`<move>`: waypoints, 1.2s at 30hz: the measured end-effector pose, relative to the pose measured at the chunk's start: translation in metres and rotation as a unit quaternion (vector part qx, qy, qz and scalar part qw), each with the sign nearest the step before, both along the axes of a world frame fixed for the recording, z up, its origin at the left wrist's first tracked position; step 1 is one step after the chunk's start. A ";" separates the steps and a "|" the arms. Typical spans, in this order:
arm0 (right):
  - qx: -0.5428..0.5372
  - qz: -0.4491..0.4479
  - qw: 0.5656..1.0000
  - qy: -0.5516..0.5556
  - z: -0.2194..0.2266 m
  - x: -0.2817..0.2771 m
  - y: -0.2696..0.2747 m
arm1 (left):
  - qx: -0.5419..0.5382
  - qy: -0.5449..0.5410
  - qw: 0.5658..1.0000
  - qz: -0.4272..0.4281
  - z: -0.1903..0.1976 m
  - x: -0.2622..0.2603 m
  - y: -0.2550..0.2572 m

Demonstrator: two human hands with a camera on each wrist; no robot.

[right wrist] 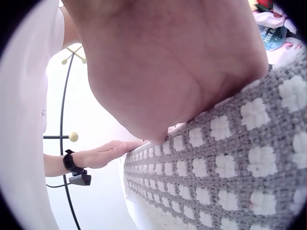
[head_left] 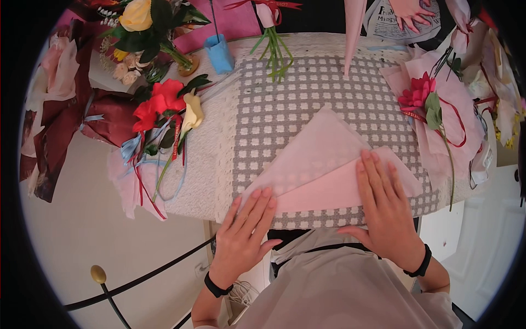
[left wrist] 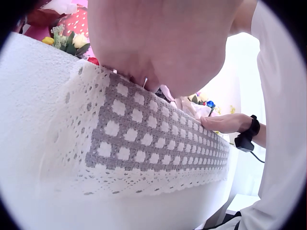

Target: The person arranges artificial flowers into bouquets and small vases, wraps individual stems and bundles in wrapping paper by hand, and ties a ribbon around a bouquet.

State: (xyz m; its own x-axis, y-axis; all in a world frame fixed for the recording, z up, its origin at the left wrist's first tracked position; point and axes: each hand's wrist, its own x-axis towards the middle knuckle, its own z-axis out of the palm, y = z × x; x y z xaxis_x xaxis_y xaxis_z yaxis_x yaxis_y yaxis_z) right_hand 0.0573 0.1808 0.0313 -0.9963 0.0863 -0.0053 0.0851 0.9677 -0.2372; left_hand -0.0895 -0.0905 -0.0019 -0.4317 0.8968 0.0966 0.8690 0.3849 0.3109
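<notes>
A sheet of pale pink wrapping paper (head_left: 318, 145) lies on the checked grey-and-white cloth (head_left: 268, 104) in the head view, its lower part folded over and a point facing away from me. My left hand (head_left: 244, 233) rests its fairly straight fingers on the paper's left corner, thumb out to the side. Flat on the folded layer at the right lies my right hand (head_left: 386, 211), with straight fingers and the thumb spread toward the near edge. In the wrist views each palm fills the upper part and hides the paper beneath.
Left on the table are red and cream flowers (head_left: 164, 104) with ribbons, and a dark red wrapped bouquet (head_left: 112, 118). A blue container (head_left: 220, 55) stands at the back. On the right, a magenta flower (head_left: 419, 90) lies over pink paper. Another person's hand (head_left: 411, 12) shows at the far side.
</notes>
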 end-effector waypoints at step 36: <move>-0.225 0.076 0.966 0.103 0.000 0.031 0.089 | 0.266 0.001 0.963 0.045 -0.011 -0.017 -0.011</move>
State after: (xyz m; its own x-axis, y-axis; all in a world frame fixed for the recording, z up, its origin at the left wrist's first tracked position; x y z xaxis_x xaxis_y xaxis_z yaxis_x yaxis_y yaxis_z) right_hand 0.0881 0.2698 0.0314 -0.9813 -0.0264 0.1909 -0.1436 0.7608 -0.6330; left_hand -0.1069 -0.1016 -0.0126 -0.5039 0.6796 0.5331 0.8408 0.2447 0.4829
